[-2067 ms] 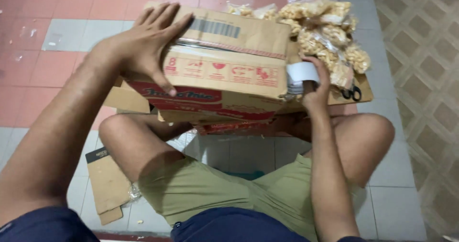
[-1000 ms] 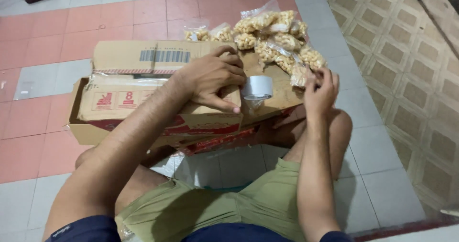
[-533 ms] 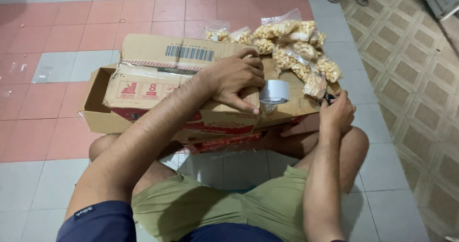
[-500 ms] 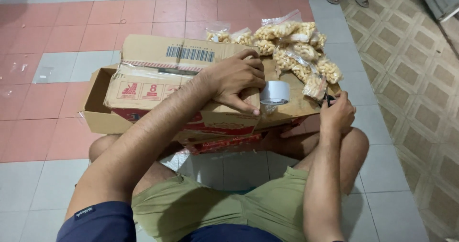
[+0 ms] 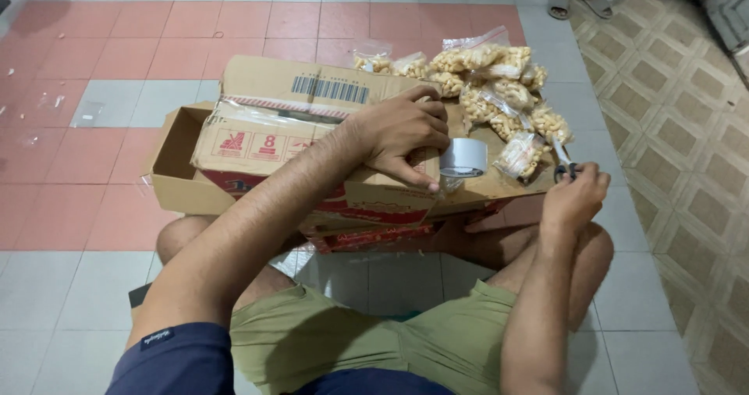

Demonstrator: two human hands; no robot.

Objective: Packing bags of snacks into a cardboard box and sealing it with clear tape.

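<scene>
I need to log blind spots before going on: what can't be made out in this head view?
- Scissors: the right hand covers the handles; whether the blades are open is too small to tell.
- Tape roll: its left side sits behind the left hand.
- Cardboard box: the contents are hidden under the flaps.

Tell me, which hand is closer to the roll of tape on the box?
The left. The left hand rests on the cardboard box with its fingers right beside the roll of tape. The right hand is off to the side, picking up scissors.
</scene>
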